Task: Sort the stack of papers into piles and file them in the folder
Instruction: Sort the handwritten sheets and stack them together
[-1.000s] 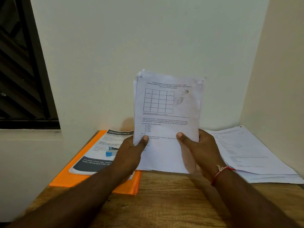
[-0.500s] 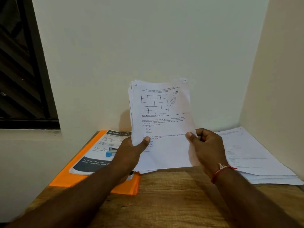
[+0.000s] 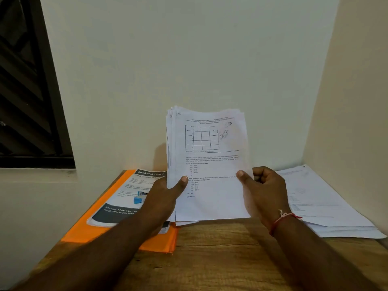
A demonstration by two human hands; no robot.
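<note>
In the head view we pinch the stack of papers [image 3: 210, 164] upright between left hand [image 3: 165, 198] and right hand [image 3: 266, 192], thumbs pressed on its front, likely to read it, the orange folder [image 3: 88, 232] lying just left of our left fingers.

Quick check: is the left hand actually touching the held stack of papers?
Touching. The head view shows the left hand holding the stack, its thumb lying flat on the stack's front near the left edge.
</note>
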